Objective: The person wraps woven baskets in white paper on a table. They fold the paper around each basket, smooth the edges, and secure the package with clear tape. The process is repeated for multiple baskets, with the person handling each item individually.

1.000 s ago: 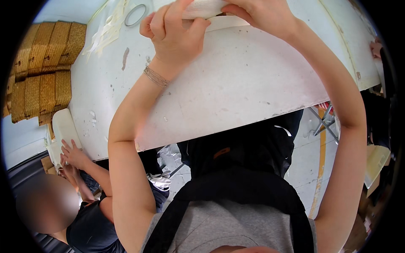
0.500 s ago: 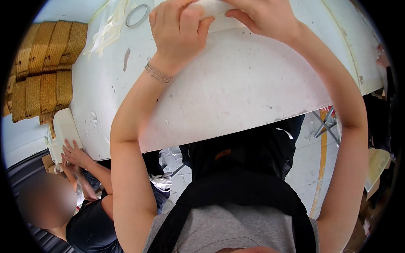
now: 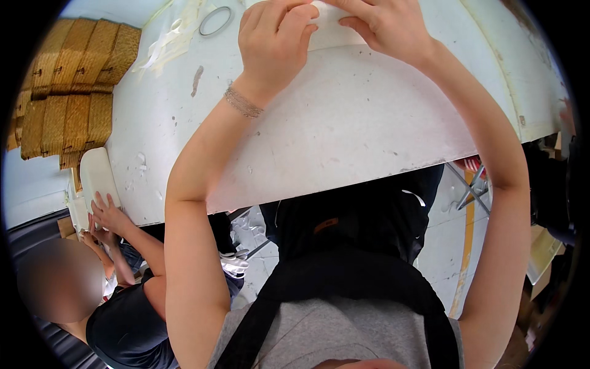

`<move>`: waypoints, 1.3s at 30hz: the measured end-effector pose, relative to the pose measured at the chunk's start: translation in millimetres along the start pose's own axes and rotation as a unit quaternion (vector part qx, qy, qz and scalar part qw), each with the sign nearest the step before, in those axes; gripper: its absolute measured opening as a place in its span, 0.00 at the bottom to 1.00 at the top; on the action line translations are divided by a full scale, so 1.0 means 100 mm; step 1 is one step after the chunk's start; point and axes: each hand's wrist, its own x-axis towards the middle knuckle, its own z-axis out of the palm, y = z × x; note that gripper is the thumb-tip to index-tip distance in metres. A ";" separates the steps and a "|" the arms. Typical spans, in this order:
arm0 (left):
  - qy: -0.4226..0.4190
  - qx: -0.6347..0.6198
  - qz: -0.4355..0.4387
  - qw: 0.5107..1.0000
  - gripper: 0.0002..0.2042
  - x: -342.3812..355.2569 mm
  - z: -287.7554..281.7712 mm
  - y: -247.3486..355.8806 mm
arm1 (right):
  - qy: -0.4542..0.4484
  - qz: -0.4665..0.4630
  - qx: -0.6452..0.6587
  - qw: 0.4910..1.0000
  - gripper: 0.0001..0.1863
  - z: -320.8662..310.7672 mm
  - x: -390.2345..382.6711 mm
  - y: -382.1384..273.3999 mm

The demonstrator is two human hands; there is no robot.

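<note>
At the far top edge, a white sheet-like piece (image 3: 332, 26) lies on the white table (image 3: 344, 123) between my two hands. The picture's edge cuts part of it off, so its exact kind cannot be told. My left hand (image 3: 278, 49), with a thin chain bracelet at the wrist, has its fingers curled closed at the piece's left side. From the right, my right hand (image 3: 390, 27) grips the piece, its thumb bent underneath and its fingers partly out of the picture.
A grey ring (image 3: 215, 21) lies by strips of pale tape (image 3: 172, 40) at the far left. Stacked woven boxes (image 3: 74, 67) stand beyond the table's left edge. At the lower left another person (image 3: 126, 320) touches a long cream-coloured piece (image 3: 99, 175).
The whole view has shifted slightly, with the table appearing farther right and higher. My left hand's fingers have shifted on the white piece, and more of its flat part shows.
</note>
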 end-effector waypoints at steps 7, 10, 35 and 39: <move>-0.092 -0.105 0.007 0.990 0.13 0.03 -0.26 -0.24 | -0.089 -0.020 0.044 0.995 0.27 -0.22 0.06 0.07; -0.073 -0.093 -0.006 0.993 0.16 0.00 -0.26 -0.25 | -0.117 -0.009 0.041 0.992 0.31 -0.21 0.13 0.06; -0.150 -0.187 -0.440 0.865 0.09 -0.65 -0.86 -0.85 | 0.037 0.026 -0.056 0.997 0.21 -0.10 0.08 -0.13; 0.000 -0.674 -0.458 0.579 0.11 -0.49 -1.30 -0.16 | 0.114 0.181 0.254 0.943 0.20 -0.36 0.05 -0.59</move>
